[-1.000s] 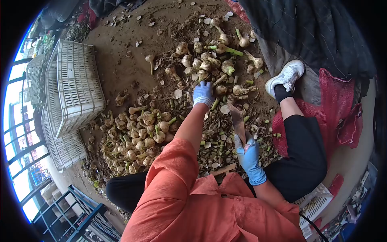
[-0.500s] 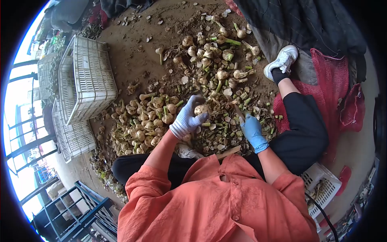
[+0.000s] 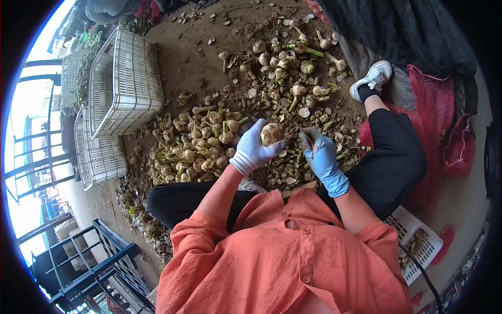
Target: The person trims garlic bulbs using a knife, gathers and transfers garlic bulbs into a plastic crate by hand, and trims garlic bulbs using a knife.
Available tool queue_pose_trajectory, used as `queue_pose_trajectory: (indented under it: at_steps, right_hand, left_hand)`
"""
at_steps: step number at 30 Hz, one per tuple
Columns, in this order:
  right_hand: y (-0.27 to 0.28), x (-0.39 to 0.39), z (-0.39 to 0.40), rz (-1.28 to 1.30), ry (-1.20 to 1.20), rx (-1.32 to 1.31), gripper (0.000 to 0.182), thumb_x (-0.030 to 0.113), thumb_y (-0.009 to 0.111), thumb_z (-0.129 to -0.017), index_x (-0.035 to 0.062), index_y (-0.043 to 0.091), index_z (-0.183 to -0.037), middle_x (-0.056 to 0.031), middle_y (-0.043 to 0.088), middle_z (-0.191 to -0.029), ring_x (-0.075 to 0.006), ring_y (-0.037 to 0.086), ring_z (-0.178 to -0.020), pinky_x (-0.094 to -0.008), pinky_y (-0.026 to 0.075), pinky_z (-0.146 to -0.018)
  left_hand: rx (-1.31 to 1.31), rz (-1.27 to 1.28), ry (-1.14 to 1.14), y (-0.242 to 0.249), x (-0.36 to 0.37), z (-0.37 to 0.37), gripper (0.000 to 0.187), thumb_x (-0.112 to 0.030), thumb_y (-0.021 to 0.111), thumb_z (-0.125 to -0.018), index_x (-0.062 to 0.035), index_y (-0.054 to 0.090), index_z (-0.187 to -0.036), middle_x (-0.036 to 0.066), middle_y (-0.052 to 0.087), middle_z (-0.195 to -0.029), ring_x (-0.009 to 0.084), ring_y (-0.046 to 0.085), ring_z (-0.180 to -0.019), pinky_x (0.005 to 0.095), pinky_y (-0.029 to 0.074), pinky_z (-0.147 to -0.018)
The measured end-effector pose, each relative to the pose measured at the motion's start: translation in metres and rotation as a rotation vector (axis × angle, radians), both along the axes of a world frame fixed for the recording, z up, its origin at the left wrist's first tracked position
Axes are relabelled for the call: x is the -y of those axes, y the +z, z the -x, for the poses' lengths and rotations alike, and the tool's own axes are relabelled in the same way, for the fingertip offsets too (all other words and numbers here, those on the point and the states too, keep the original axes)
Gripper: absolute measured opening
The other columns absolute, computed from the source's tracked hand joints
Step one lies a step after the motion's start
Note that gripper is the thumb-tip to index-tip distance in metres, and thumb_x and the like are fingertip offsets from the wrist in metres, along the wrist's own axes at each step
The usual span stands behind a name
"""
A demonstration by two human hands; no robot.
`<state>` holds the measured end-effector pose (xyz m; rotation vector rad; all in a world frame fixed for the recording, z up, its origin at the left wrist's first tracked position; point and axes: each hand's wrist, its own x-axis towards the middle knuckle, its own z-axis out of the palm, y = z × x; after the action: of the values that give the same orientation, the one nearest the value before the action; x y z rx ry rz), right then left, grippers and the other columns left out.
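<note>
My left hand (image 3: pixel 257 148), in a white-and-blue knit glove, is closed around a garlic bulb (image 3: pixel 272 134). The bulb's root face is turned up and soil clings to it. My right hand (image 3: pixel 320 158), in a light blue glove, grips a knife (image 3: pixel 301 130) whose thin dark blade points up and to the left. A small gap separates the blade from the bulb. Left of my left hand lies a pile of garlic bulbs (image 3: pixel 196 141) with short stems. Cut stems and loose skins (image 3: pixel 293 167) litter the ground below and between my hands.
Stacked white plastic crates (image 3: pixel 128 83) stand at the left. More garlic (image 3: pixel 282 65) with longer stems lies ahead. Red mesh sacks (image 3: pixel 431 104) and dark cloth (image 3: pixel 397 31) are at the right. A white basket (image 3: pixel 418 235) sits by my right side, and a blue metal frame (image 3: pixel 94 261) at lower left.
My left hand has moved slightly right with the garlic bulb, turning it. My right hand has lifted a little with the knife. The whole view has shifted slightly.
</note>
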<state>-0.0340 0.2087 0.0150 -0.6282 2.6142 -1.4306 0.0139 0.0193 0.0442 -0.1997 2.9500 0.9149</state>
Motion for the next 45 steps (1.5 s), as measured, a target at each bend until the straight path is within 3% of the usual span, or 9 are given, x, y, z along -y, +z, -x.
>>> queue_pose_trajectory:
  at_steps: [2,9,19,23,25,29,39,43,45]
  right_hand:
    - [0.013,0.000,-0.005,-0.008,0.095,-0.155,0.031,0.005,0.066,-0.068,0.0082,0.058,-0.098,-0.0122,0.063,-0.074,-0.0293,0.063,-0.063,-0.0354,0.048,-0.054]
    - [0.015,0.006,-0.014,-0.162,0.279,-0.330,0.055,0.010,0.073,-0.056,0.0072,0.058,-0.109,-0.0098,0.063,-0.089,-0.0242,0.061,-0.067,-0.0333,0.047,-0.061]
    - [-0.064,-0.014,0.010,-0.502,-0.045,-0.060,0.012,0.019,0.058,-0.083,0.0095,0.055,-0.088,-0.0128,0.060,-0.061,-0.0319,0.061,-0.057,-0.0433,0.046,-0.048]
    - [-0.029,-0.024,0.030,-0.208,-0.188,-0.092,0.016,0.023,0.053,-0.089,0.0083,0.055,-0.086,-0.0136,0.060,-0.063,-0.0331,0.060,-0.058,-0.0408,0.045,-0.049]
    - [-0.027,-0.028,0.028,-0.201,-0.207,-0.087,0.020,0.024,0.052,-0.091,0.0049,0.056,-0.087,-0.0136,0.059,-0.063,-0.0313,0.060,-0.056,-0.0381,0.044,-0.049]
    - [-0.019,-0.016,0.029,-0.132,-0.258,0.149,0.023,0.021,0.058,-0.089,-0.0016,0.056,-0.092,-0.0098,0.057,-0.063,-0.0182,0.053,-0.050,-0.0315,0.041,-0.049]
    - [-0.037,-0.012,0.048,0.117,-0.294,0.378,0.021,0.009,0.057,-0.086,-0.0037,0.058,-0.102,-0.0140,0.064,-0.088,-0.0212,0.062,-0.076,-0.0300,0.048,-0.068]
    - [-0.040,-0.017,0.049,0.067,-0.266,0.431,0.022,0.012,0.057,-0.087,-0.0039,0.058,-0.102,-0.0145,0.065,-0.089,-0.0215,0.063,-0.079,-0.0299,0.048,-0.070]
    - [-0.035,-0.012,0.051,0.116,-0.278,0.413,0.021,0.014,0.057,-0.088,-0.0033,0.059,-0.100,-0.0142,0.065,-0.087,-0.0211,0.063,-0.076,-0.0298,0.048,-0.068]
  left_hand:
    - [0.148,-1.065,0.268,-0.006,-0.004,-0.004,0.064,-0.024,0.080,-0.062,-0.0015,0.046,-0.110,0.013,0.058,-0.101,0.0202,0.059,-0.088,0.0341,0.048,-0.077]
    - [0.056,-1.016,0.123,-0.047,0.014,-0.017,0.076,-0.009,0.076,-0.059,-0.0016,0.034,-0.122,0.011,0.057,-0.105,0.0197,0.057,-0.098,0.0318,0.045,-0.087]
    - [0.072,-1.059,0.164,0.021,0.014,-0.025,0.057,-0.017,0.080,-0.060,-0.0040,0.045,-0.104,0.003,0.057,-0.093,0.0086,0.054,-0.084,0.0248,0.047,-0.073]
    - [0.689,0.211,0.277,0.039,0.118,-0.034,0.073,-0.047,0.078,-0.059,-0.0047,0.048,-0.111,0.014,0.058,-0.107,0.0262,0.058,-0.098,0.0371,0.049,-0.082]
    - [0.550,0.698,0.201,0.022,0.137,-0.043,0.084,-0.058,0.073,-0.060,-0.0060,0.048,-0.121,0.020,0.055,-0.113,0.0328,0.056,-0.102,0.0409,0.047,-0.086]
    - [0.230,-0.381,0.268,-0.070,0.105,0.042,0.070,-0.052,0.063,-0.078,0.0033,0.048,-0.120,0.019,0.062,-0.107,0.0245,0.060,-0.097,0.0331,0.046,-0.087]
    - [0.401,0.323,0.161,-0.252,-0.042,0.217,0.050,-0.030,0.071,-0.070,-0.0085,0.050,-0.109,0.016,0.054,-0.098,0.0327,0.062,-0.081,0.0405,0.051,-0.065]
    - [0.447,0.131,0.038,-0.210,-0.011,0.209,0.065,-0.034,0.077,-0.065,-0.0100,0.046,-0.117,0.017,0.053,-0.105,0.0315,0.062,-0.088,0.0403,0.051,-0.071]
    - [0.347,-0.675,0.124,-0.223,0.008,0.188,0.067,-0.023,0.075,-0.071,-0.0095,0.039,-0.126,0.014,0.052,-0.116,0.0246,0.060,-0.094,0.0343,0.050,-0.078]
